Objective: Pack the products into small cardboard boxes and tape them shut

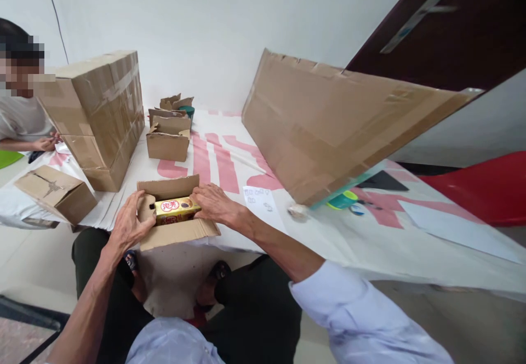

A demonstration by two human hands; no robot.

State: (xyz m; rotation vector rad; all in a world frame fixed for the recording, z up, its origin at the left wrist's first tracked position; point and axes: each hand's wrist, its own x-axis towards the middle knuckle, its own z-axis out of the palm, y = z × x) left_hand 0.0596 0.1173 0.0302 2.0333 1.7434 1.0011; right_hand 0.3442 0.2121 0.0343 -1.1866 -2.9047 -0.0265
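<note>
On my feed, lower left, the pack (171, 206) is already in the box (176, 235), flaps (170, 188) unclosed. My left hand (126, 222) pinches the box's end; my right hand's (214, 204) grip I can't tell.

packet (175, 206) in carton (176, 235) | carton on table (324, 235) | paper sheet (263, 204) right of carton

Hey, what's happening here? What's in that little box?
Someone sitting at a table has both hands at a small open cardboard box. The left hand is at its left end and the right hand at its right end. A yellow packet with red writing lies inside, and the flaps in front and behind are up or folded out, not closed. Another person sits off to the left.
</note>
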